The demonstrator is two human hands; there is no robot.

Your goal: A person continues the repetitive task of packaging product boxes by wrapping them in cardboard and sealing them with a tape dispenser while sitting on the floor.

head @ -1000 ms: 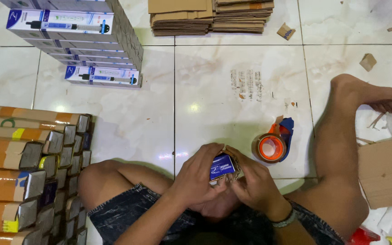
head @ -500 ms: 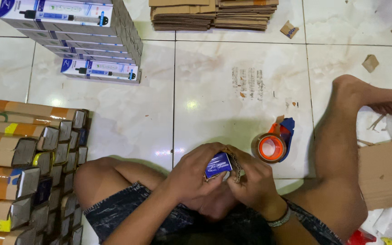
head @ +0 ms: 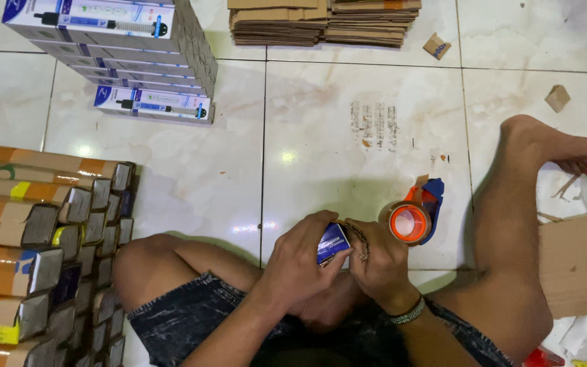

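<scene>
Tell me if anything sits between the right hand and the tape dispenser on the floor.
Nothing visible does. The right hand grips the small blue box together with the left hand, and the orange tape dispenser stands on bare tile just beyond its knuckles.

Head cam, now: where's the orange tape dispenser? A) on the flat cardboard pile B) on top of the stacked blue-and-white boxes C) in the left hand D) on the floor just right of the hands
D: the tape dispenser sits on the tile floor beside the right hand, while both hands, left hand included, hold a small blue box.
</scene>
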